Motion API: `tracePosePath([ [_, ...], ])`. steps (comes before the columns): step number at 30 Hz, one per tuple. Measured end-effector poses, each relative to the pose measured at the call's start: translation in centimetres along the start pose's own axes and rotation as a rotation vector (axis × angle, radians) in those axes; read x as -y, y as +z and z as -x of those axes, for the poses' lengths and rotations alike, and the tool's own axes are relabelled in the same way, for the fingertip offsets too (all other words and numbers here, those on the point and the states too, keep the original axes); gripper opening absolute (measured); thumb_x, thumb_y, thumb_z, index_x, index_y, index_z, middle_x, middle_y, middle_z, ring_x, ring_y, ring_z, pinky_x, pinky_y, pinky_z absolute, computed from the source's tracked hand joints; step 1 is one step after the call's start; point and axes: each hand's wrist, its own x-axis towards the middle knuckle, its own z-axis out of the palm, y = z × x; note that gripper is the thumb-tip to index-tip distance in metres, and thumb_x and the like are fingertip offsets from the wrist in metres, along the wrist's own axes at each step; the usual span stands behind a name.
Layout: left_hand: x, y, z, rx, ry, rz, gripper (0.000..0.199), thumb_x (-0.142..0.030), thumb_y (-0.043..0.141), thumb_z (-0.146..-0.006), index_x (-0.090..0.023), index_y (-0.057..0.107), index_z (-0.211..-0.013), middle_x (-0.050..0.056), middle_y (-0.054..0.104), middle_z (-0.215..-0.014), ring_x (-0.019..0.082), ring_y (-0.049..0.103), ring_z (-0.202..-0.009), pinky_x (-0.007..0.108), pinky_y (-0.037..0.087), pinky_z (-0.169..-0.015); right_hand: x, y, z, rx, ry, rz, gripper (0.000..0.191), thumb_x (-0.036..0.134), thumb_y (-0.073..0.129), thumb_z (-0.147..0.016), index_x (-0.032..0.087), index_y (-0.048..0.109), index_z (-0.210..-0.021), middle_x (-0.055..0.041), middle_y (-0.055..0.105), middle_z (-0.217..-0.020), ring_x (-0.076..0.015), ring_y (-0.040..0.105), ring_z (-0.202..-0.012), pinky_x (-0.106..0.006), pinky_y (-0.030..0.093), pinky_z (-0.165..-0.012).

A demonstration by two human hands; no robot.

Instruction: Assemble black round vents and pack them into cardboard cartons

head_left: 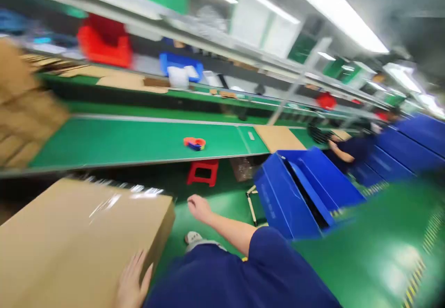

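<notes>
My left hand (133,278) lies flat on top of a large brown cardboard box (79,238), near its right edge, with fingers stretched and thumb apart. Shiny clear tape (107,203) shows on the far part of the box top. Past the box's right side, my right hand (200,207) hangs in the air above the green floor, fingers curled in and nothing visible in them. On the green workbench (146,141) beyond lies a small orange and blue item (194,144) that looks like a tape dispenser.
Blue bins (288,192) stand to the right. A red stool (203,172) is under the bench. Flat cardboard (280,138) lies on the bench, and stacked cartons (26,118) fill the left. A co-worker (351,152) is farther right. Shelves hold a red bin (104,43).
</notes>
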Motion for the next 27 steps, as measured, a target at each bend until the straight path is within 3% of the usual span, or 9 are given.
tracePosePath([
  [3, -5.1, -0.7, 2.6, -0.017, -0.213, 0.066, 0.045, -0.060, 0.059, -0.076, -0.035, 0.079, -0.107, 0.006, 0.076, -0.121, 0.036, 0.067, -0.122, 0.057, 0.049, -0.111, 5.3, 1.9, -3.0, 0.235, -0.292, 0.053, 0.033, 0.023, 0.045, -0.100, 0.021, 0.066, -0.125, -0.0101, 0.069, -0.127, -0.0219, 0.061, -0.122, -0.035, 0.047, -0.107],
  [6, -9.3, -1.6, 2.4, -0.223, -0.520, 0.294, 0.046, -0.066, 0.065, -0.073, -0.025, 0.077, -0.090, 0.011, 0.078, -0.107, 0.033, 0.070, -0.110, 0.050, 0.052, -0.106, 10.2, 6.4, -5.1, 0.482, -0.654, 0.089, 0.045, 0.027, 0.039, -0.102, 0.014, 0.056, -0.141, -0.0180, 0.058, -0.144, -0.0249, 0.051, -0.137, -0.042, 0.038, -0.119],
  [8, -9.0, -2.4, 2.3, -0.512, -0.719, 0.349, 0.039, -0.062, 0.070, -0.071, -0.026, 0.078, -0.085, 0.008, 0.079, -0.100, 0.029, 0.071, -0.100, 0.041, 0.053, -0.100, 12.8, 11.1, -6.0, 0.607, -0.951, 0.132, 0.051, 0.034, 0.038, -0.104, 0.014, 0.049, -0.150, -0.0183, 0.047, -0.156, -0.0259, 0.040, -0.148, -0.046, 0.031, -0.124],
  [10, -7.9, -2.5, 3.8, -0.808, -0.889, 0.381, 0.033, -0.056, 0.075, -0.071, -0.025, 0.077, -0.080, 0.007, 0.078, -0.088, 0.026, 0.070, -0.088, 0.037, 0.054, -0.091, 14.2, 15.5, -5.9, 0.747, -1.204, 0.238, 0.057, 0.039, 0.036, -0.105, 0.015, 0.043, -0.156, -0.0165, 0.039, -0.164, -0.0281, 0.029, -0.155, -0.054, 0.020, -0.127],
  [13, -8.0, -1.1, 8.0, -1.250, -1.084, 0.414, 0.033, -0.054, 0.078, -0.071, -0.022, 0.075, -0.076, 0.007, 0.074, -0.074, 0.023, 0.067, -0.075, 0.035, 0.053, -0.078, 13.5, 18.9, -5.2, 0.892, -1.443, 0.410, 0.061, 0.041, 0.032, -0.105, 0.016, 0.037, -0.160, -0.0150, 0.035, -0.167, -0.0305, 0.022, -0.158, -0.061, 0.007, -0.127],
  [16, -8.9, -0.1, 12.4, -1.683, -1.236, 0.447, 0.038, -0.055, 0.077, -0.074, -0.018, 0.069, -0.075, 0.007, 0.069, -0.070, 0.020, 0.064, -0.070, 0.034, 0.050, -0.072, 11.9, 19.2, -5.1, 0.880, -1.517, 0.446, 0.063, 0.044, 0.029, -0.106, 0.015, 0.033, -0.162, -0.0150, 0.034, -0.167, -0.0314, 0.021, -0.158, -0.062, 0.004, -0.127],
  [20, -7.0, -2.1, 16.0, -2.105, -1.304, 0.541, 0.037, -0.046, 0.082, -0.074, -0.014, 0.066, -0.083, 0.008, 0.066, -0.074, 0.018, 0.064, -0.075, 0.037, 0.051, -0.078, 11.2, 18.9, -5.8, 0.849, -1.528, 0.389, 0.063, 0.047, 0.028, -0.106, 0.015, 0.037, -0.160, -0.0168, 0.040, -0.164, -0.0328, 0.024, -0.156, -0.064, 0.009, -0.126],
  [24, -2.7, -5.7, 16.2, -2.298, -1.274, 0.646, 0.035, -0.040, 0.084, -0.073, -0.013, 0.066, -0.086, 0.009, 0.068, -0.082, 0.017, 0.064, -0.080, 0.036, 0.052, -0.082, 13.5, 20.1, -6.1, 0.879, -1.531, 0.246, 0.054, 0.046, 0.035, -0.105, 0.015, 0.055, -0.144, -0.0194, 0.056, -0.147, -0.0333, 0.041, -0.144, -0.064, 0.022, -0.122],
  [27, -0.8, -7.5, 15.3, -2.352, -1.255, 0.684, 0.035, -0.043, 0.081, -0.073, -0.015, 0.064, -0.082, 0.007, 0.068, -0.085, 0.018, 0.063, -0.083, 0.033, 0.050, -0.081, 18.3, 22.8, -5.4, 0.974, -1.525, 0.144, 0.044, 0.043, 0.038, -0.104, 0.018, 0.064, -0.128, -0.0175, 0.065, -0.130, -0.0294, 0.053, -0.128, -0.055, 0.038, -0.115],
])
